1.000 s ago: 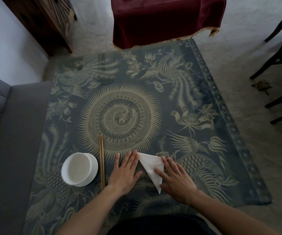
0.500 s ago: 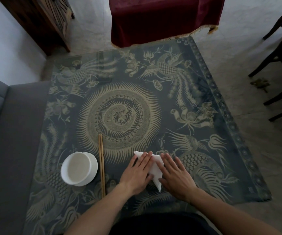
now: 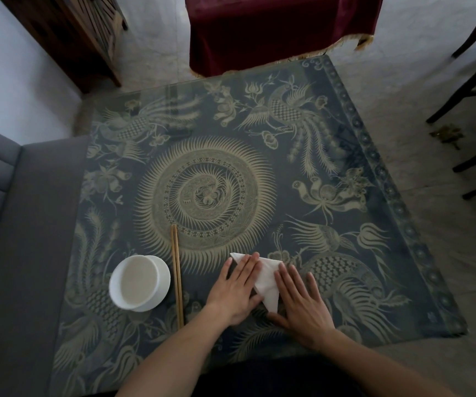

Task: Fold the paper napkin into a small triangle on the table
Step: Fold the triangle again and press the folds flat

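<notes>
A white paper napkin [image 3: 266,282], folded to a triangle, lies flat on the patterned table [image 3: 208,196] near its front edge. One tip points toward me, another sticks out at the far left. My left hand [image 3: 236,290] lies palm down over the napkin's left half, fingers stretched out flat. My right hand [image 3: 299,299] rests palm down at the napkin's right edge, fingers apart, covering that side. Neither hand grips the paper; both press on it.
A white bowl [image 3: 139,282] stands left of my hands, with a pair of wooden chopsticks [image 3: 177,273] lying beside it. A grey sofa [image 3: 10,239] borders the table's left side. A dark red draped table [image 3: 274,27] is beyond, and dark chair legs [image 3: 471,90] at right.
My left hand has slid right from the bare table onto the napkin's left half. My right hand has shifted slightly along the right edge. The napkin stays in place.
</notes>
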`<state>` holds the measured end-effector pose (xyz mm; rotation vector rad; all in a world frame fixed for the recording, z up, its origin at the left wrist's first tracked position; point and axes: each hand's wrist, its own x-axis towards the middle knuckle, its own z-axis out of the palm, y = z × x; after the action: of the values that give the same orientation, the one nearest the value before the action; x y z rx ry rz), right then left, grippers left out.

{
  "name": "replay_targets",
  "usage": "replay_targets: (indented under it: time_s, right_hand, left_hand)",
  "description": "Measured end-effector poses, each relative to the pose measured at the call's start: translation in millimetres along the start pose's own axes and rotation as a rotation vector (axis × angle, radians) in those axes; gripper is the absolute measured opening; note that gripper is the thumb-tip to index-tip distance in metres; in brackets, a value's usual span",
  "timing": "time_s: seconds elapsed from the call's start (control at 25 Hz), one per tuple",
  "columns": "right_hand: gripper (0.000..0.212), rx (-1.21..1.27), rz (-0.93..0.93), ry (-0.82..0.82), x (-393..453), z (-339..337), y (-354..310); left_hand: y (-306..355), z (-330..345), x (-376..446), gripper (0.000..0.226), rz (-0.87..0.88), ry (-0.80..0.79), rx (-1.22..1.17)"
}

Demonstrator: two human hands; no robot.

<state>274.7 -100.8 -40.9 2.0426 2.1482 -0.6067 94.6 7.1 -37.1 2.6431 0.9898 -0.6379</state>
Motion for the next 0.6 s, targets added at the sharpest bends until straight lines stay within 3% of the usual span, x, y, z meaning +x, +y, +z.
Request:
replay_targets:
  time_s: [0.24,0.44,0.6]
  right_hand:
    - [0.093,-0.037,-0.058,-0.035,-21,3,7]
    - [0.082,0.049,0.084,0.068,5,-16,8]
    - [0.078,-0.059,-0.044,-0.012,30,-20,6]
  left_hand:
    - [-4,-1,-2,0.077,0.037,0.018,-0.008]
    - [9,3,-8,0.078,0.042,0.136,-0.13]
    - [17,9,-7,0.073,-0.009,0.131,-0.207]
